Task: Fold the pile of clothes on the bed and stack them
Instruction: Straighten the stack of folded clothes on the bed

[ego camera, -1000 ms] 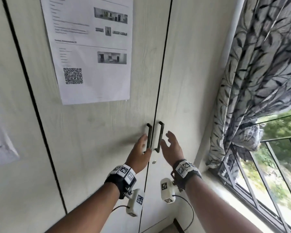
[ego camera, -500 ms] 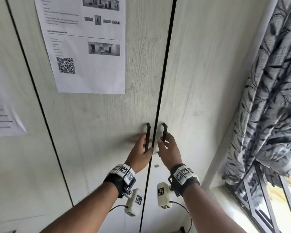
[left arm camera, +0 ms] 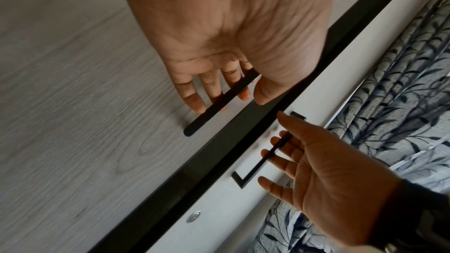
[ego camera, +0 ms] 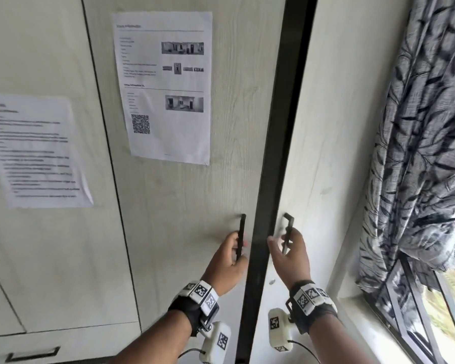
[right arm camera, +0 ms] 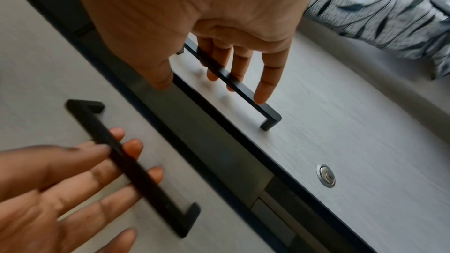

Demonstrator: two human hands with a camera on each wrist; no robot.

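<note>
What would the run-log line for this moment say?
stage: opening wardrobe | left hand: fingers hooked behind left handle | right hand: fingers hooked behind right handle | doors: parted, dark gap | clothes: unseen

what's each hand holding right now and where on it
Left hand has its fingers hooked behind the left door handle, lower half. Right hand likewise holds the right door handle, mid-bar.

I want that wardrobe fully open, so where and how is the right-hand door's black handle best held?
Take the right door handle on its straight vertical bar, between the two end posts. It stands off the door, leaving a gap for fingers. Come from the window side, as the right hand does, hooking fingers behind the bar and pulling outward. The doors are already parted.
</note>
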